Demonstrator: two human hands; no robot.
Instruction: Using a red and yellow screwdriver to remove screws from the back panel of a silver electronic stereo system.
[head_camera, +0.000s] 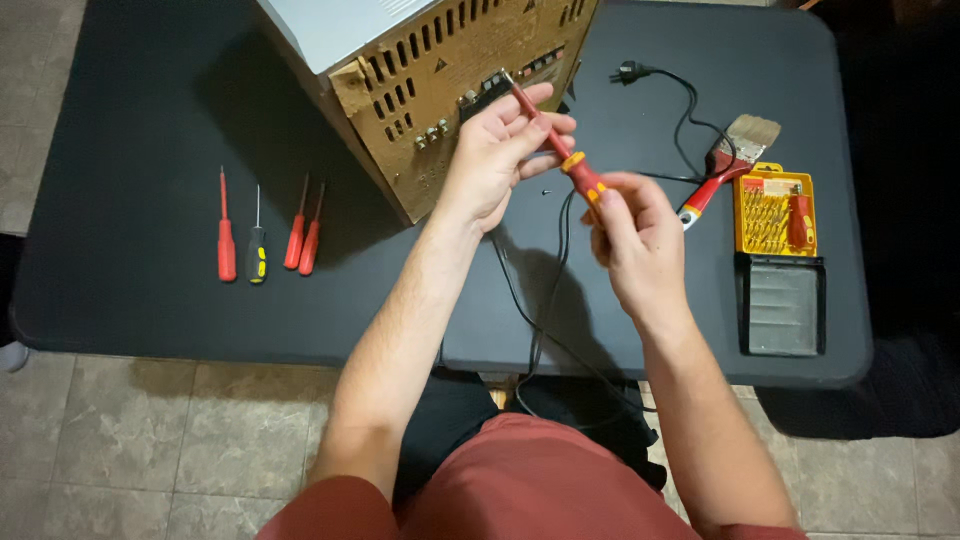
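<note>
My right hand (632, 235) grips the red and yellow handle of a screwdriver (575, 170). Its shaft slants up and left, and the tip rests against the brown perforated back panel (440, 90) of an electronic unit that stands tilted on the black table (150, 300). My left hand (495, 150) pinches the red shaft just below the tip, close against the panel. A small dark screw (544, 192) lies on the table beneath the hands.
Several red and black screwdrivers (262, 240) lie in a row at the left. A black power cord (680, 110) with its plug runs across the right. A paintbrush (725, 165) and an open yellow bit case (775, 215) with its clear lid (782, 308) sit at the right.
</note>
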